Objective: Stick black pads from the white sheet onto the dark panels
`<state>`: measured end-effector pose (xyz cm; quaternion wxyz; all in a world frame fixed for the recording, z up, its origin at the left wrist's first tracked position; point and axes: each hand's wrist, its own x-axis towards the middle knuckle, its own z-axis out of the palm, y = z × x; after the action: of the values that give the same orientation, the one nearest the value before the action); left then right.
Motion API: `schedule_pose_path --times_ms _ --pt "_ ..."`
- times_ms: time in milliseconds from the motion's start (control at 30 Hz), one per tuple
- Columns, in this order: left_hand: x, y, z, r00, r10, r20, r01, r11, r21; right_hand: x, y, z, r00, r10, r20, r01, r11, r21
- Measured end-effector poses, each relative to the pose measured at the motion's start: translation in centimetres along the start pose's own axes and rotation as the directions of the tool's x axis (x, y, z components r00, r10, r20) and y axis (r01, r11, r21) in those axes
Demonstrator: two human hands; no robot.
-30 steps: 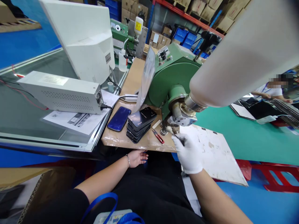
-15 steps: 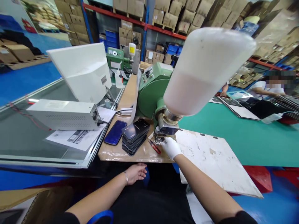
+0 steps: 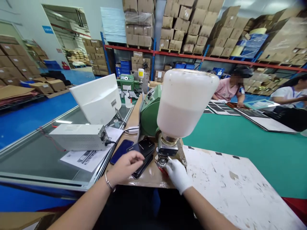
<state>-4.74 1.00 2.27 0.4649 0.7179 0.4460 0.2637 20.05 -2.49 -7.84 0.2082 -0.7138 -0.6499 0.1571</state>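
My bare left hand [image 3: 126, 166] is over the near side of a stack of black flat panels [image 3: 145, 145]. Its thumb and fingers are loosely curved and apart, with nothing seen between them. Whether it touches the stack I cannot tell. My right hand [image 3: 178, 176], in a white glove, has its fingertips drawn together at the metal head [image 3: 163, 158] of a green machine [image 3: 151, 113]. What they hold is hidden. Above that head stands a large white plastic bottle [image 3: 184, 105], partly filled with pale liquid. A red-handled tool [image 3: 161, 169] lies beside the gloved fingers, partly covered.
A dark blue phone [image 3: 122, 150] lies left of the stack. Further left are a grey metal box [image 3: 79, 137] and a white monitor [image 3: 96, 99]. A stained white board [image 3: 223, 182] overlaps the green table [image 3: 203, 131]. Two people sit at the far right.
My left hand has risen from below the table edge to the panel stack. My right hand stays at the machine head. The camera view has tilted up.
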Motion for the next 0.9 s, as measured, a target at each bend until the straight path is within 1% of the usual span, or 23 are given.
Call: schedule_pose_path --times_ms 33,67,133,200,300,433,600,700,767,833,900 --pt "1.2 0.4 -0.9 0.993 0.073 -0.091 -0.055 0.982 0.179 -1.5 0.1 -0.1 1.000 -0.029 0.006 0.028 0.999 0.034" --pt "2.4 0.4 -1.5 0.985 0.100 -0.142 -0.049 0.944 0.325 -3.0 0.2 -0.2 0.998 -0.058 0.018 0.056 0.996 0.068" --pt "4.6 -0.1 -2.0 0.981 0.095 -0.169 -0.011 0.898 0.439 -5.5 0.3 -0.4 0.994 -0.099 0.050 0.090 0.983 0.157" --pt "6.3 -1.0 -1.8 0.985 0.051 -0.167 0.034 0.881 0.472 -7.1 0.4 -0.9 0.993 -0.097 0.073 0.074 0.960 0.268" --pt "7.6 -2.1 -1.3 0.984 0.014 -0.178 0.082 0.849 0.522 -7.9 0.6 -1.9 0.995 -0.060 0.083 0.024 0.925 0.378" --pt "8.0 -2.3 -1.3 0.987 -0.013 -0.158 0.101 0.821 0.562 -7.9 0.5 -3.0 0.992 -0.072 0.105 0.025 0.921 0.388" --pt "8.0 -2.5 -2.0 0.992 -0.050 -0.118 0.109 0.820 0.561 -8.4 -0.6 -2.8 0.981 -0.137 0.138 0.075 0.921 0.381" --pt "8.0 -2.6 -2.1 0.993 -0.054 -0.107 0.106 0.816 0.569 -8.8 -0.9 -2.5 0.978 -0.146 0.151 0.090 0.942 0.323" --pt "8.0 -2.5 -2.1 0.994 -0.054 -0.097 0.101 0.809 0.579 -8.9 -0.2 -2.5 0.982 -0.124 0.140 0.092 0.972 0.214" --pt "8.1 -2.3 -2.0 0.995 -0.054 -0.088 0.095 0.804 0.587 -8.9 1.2 -2.7 0.994 -0.066 0.084 0.060 0.996 0.065" --pt "8.0 -2.1 -1.9 0.995 -0.052 -0.080 0.090 0.803 0.589 -9.1 3.2 -2.8 1.000 0.011 0.001 -0.010 0.995 -0.096"
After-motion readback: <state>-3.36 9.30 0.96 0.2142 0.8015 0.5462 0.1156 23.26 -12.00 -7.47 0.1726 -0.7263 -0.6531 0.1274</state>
